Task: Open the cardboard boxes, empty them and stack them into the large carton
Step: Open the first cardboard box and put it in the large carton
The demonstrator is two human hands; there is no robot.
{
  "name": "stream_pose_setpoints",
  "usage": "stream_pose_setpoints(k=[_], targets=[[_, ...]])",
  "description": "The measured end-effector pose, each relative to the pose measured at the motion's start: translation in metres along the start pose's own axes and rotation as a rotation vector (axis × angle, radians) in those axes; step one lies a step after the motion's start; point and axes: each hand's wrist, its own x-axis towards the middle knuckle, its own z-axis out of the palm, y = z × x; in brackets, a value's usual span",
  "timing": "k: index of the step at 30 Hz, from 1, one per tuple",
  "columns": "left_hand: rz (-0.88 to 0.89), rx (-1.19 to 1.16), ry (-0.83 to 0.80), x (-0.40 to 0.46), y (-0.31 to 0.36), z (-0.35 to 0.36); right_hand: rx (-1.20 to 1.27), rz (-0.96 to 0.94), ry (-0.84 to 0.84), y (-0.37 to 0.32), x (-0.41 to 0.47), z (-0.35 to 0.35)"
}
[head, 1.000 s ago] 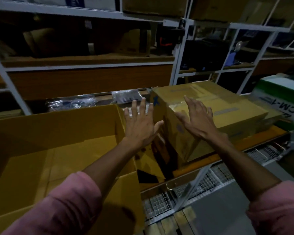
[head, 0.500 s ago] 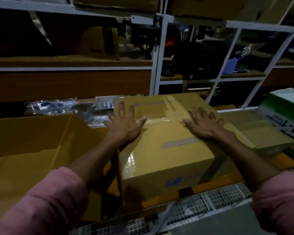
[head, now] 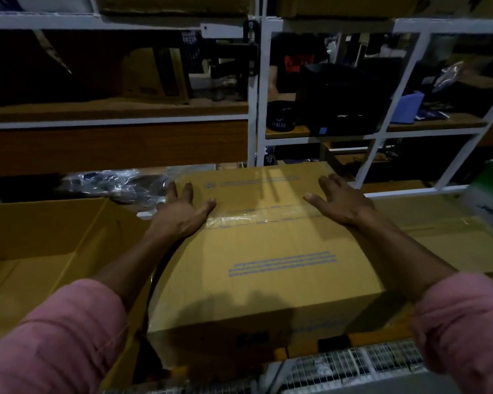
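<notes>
Flatly, both hands' open grips (head: 182, 214) (head: 343, 201) press the smooth taped cardboard box (head: 268, 260).

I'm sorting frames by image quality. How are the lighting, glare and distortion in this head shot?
Head view: dim overall, upper shelves nearly black; glare streaks on the clear tape between left hand and right hand; arm shadows darken the cardboard box near its front edge; wide-angle lens bows its sides.

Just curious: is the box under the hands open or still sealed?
Sealed: the cardboard box has its top flaps flat, with clear tape across the seam.
</notes>
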Motion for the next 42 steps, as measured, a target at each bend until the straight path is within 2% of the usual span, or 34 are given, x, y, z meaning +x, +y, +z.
stream_pose_setpoints(k=[6, 9, 13, 16, 18, 21, 24, 37, 42], targets=[[0.085, -0.012, 0.134, -0.018, 0.003, -0.019, 0.178, -0.056, 0.149, 0.002, -0.031, -0.012], [0.154, -0.061, 0.326, -0.037, 0.011, -0.047, 0.268, -0.127, 0.34, -0.011, -0.051, -0.038], [0.257, -0.136, 0.701, -0.061, 0.016, -0.086, 0.379, -0.227, 0.629, -0.039, -0.073, -0.069], [0.336, -0.196, 0.837, -0.067, 0.012, -0.097, 0.456, -0.206, 0.785, -0.056, -0.088, -0.068], [0.383, -0.249, 0.877, -0.07, 0.002, -0.088, 0.536, -0.136, 0.784, -0.062, -0.101, -0.052], [0.394, -0.293, 0.831, -0.08, -0.019, -0.064, 0.575, -0.057, 0.767, -0.061, -0.118, -0.019], [0.409, -0.291, 0.768, -0.093, -0.037, -0.054, 0.538, -0.085, 0.76, -0.06, -0.126, -0.004], [0.434, -0.225, 0.582, -0.095, -0.048, -0.085, 0.36, -0.099, 0.575, -0.073, -0.129, -0.028], [0.381, -0.267, 0.55, -0.085, -0.043, -0.098, 0.36, -0.117, 0.658, -0.07, -0.115, -0.041]])
